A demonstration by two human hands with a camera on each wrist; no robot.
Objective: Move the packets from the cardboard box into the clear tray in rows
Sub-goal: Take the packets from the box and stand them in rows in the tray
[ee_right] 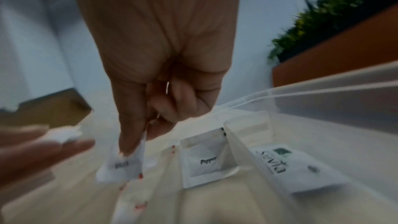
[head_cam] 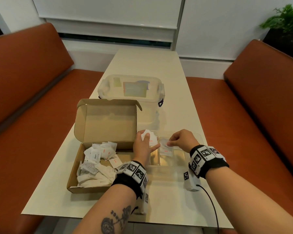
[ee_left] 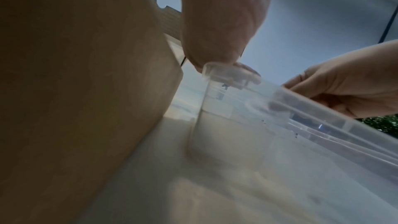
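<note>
the table (head_cam: 176, 92) carries, largest first, a lidded clear tub (head_cam: 130, 88) at the far end, the open cardboard box (head_cam: 91, 125) with a loose heap of packets (head_cam: 98, 159) still in it, and the clear tray (head_cam: 161, 162) just beside the box. the step in hand looks like placing: the right hand (head_cam: 182, 141) pinches 1 salt packet (ee_right: 120, 164) over the tray's left compartment, while the left hand (head_cam: 143, 146) clutches a small bunch of packets (head_cam: 148, 135) (count unclear). a pepper packet (ee_right: 206, 159) already lies in the tray. next, lower it flat, edge-aligned, then let go.
</note>
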